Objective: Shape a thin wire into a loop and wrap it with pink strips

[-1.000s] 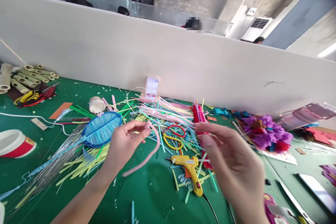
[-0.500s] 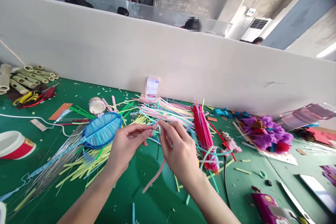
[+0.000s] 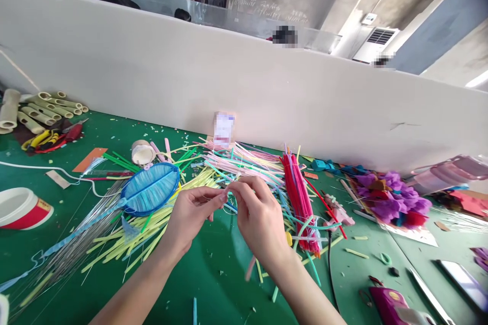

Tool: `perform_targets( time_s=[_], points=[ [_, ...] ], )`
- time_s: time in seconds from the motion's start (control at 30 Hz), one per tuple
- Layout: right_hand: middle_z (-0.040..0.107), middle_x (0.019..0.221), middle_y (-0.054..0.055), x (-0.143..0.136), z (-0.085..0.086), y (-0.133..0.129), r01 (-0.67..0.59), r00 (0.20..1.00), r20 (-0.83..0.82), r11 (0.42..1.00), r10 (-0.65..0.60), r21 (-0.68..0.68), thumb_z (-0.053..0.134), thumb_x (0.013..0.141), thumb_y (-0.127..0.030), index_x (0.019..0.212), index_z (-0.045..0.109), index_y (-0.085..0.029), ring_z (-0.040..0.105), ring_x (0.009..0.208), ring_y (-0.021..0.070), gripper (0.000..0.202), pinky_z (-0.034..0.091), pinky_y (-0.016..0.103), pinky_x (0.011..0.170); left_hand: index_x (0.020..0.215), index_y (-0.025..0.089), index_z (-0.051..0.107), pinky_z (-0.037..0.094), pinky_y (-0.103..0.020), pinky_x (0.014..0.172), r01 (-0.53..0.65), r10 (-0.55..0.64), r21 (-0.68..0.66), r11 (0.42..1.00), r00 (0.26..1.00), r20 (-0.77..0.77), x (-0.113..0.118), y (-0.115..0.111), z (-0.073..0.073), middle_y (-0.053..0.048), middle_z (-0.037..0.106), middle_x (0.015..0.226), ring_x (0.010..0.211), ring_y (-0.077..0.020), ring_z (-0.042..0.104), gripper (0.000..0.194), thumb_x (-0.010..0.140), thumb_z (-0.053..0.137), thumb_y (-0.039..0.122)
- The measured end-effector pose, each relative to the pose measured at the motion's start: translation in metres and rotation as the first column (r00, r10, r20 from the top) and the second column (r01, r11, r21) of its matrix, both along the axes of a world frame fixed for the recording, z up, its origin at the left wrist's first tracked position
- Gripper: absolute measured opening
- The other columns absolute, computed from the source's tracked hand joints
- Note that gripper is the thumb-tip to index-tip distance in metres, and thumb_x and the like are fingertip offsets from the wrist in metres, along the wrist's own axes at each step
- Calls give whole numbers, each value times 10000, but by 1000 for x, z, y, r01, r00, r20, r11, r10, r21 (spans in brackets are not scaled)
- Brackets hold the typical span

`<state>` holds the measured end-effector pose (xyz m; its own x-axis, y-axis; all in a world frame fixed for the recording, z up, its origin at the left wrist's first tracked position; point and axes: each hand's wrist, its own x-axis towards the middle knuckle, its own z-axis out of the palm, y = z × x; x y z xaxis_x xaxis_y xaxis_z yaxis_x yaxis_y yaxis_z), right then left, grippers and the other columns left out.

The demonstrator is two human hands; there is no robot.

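Observation:
My left hand (image 3: 189, 219) and my right hand (image 3: 262, 218) meet above the middle of the green table, with thumbs and fingertips pinched close together. Between the fingertips is a small bit of pink fuzzy stem; its exact shape is mostly hidden by the fingers. The loose end of a pink pipe cleaner (image 3: 250, 268) hangs below my right hand. To the left of my left hand lies a blue leaf-shaped piece wound with thread (image 3: 150, 190). A bundle of red and pink pipe cleaners (image 3: 297, 198) lies to the right of my right hand.
Yellow stems (image 3: 118, 246) and thin wires (image 3: 76, 244) spread at left, near a paper cup (image 3: 23, 213). Pliers (image 3: 41, 139) and bamboo tubes (image 3: 41, 109) lie far left. Purple flowers (image 3: 396, 195), a pink glue gun (image 3: 337, 210) and scissors (image 3: 430, 294) are right. A white partition (image 3: 305, 91) stands behind.
The hanging end of the pink pipe cleaner has swung right, now mostly behind my right hand. Both hands have moved slightly, still pinching together. The view has shifted a little.

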<state>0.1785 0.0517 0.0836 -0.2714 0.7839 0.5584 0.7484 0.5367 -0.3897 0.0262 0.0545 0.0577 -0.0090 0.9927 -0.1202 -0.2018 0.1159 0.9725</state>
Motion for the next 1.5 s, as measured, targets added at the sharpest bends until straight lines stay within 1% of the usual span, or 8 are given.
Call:
perform_targets(
  time_s=[0.2,0.43,0.63,1.0,1.13,1.27,1.33,1.5],
  points=[
    [640,1030,79,-1,-1,-1,-79,996,-36,996,78,-32,458,903,-44,1038,652,-201,612,972,201,284,516,299,802,800,160,786,346,-194,456,-6,6,-10,1000,999,33,-1,0,0,-8,649,642,498,-74,450,279,671,852,398],
    [651,974,55,1,6,-9,-53,991,-129,989,35,-138,501,960,-160,1052,667,-221,648,791,149,199,515,250,673,859,159,758,285,-190,407,76,-75,-22,997,997,36,-3,2,3,0,632,690,463,-57,414,316,727,808,443],
    [663,851,45,4,-2,-19,32,990,-134,999,-36,-37,502,955,-159,936,629,-197,654,732,148,134,520,244,673,844,149,757,250,-196,399,104,-102,-26,994,993,50,-2,2,3,-13,646,674,434,-51,388,316,742,792,446],
    [689,936,54,21,-7,-32,34,998,-58,999,-35,-22,507,975,-164,1138,643,-219,670,811,155,220,524,250,705,814,151,744,256,-169,382,143,-133,-78,987,983,126,-8,0,7,-12,649,661,426,-38,395,279,719,816,403],
    [679,888,56,53,-4,-45,57,997,58,997,-60,46,553,947,-159,1094,667,-215,648,784,176,194,518,291,700,812,160,751,292,-164,413,41,-20,-116,992,984,178,-26,5,6,-12,648,706,457,-35,401,251,699,839,367],
    [660,958,90,84,3,-53,113,948,264,964,-177,241,585,910,-172,1036,726,-278,612,837,247,217,502,398,732,839,157,756,281,-164,400,78,-65,-100,992,990,128,-32,5,0,-21,652,712,449,-33,386,268,730,816,394],
    [651,902,78,86,10,-57,149,938,257,940,-232,306,609,883,-135,1086,717,-280,602,770,230,271,498,395,713,864,155,758,278,-170,390,93,-87,-75,993,993,84,-29,4,-3,-30,657,712,447,-42,390,291,742,802,416],
    [700,924,54,56,22,-62,6,1000,27,960,-14,280,620,826,9,1141,628,-214,654,832,191,386,537,315,736,840,173,760,294,-188,394,162,-161,-50,986,986,33,-19,-1,-7,-35,661,739,454,-54,387,259,772,769,422]
  ],
)
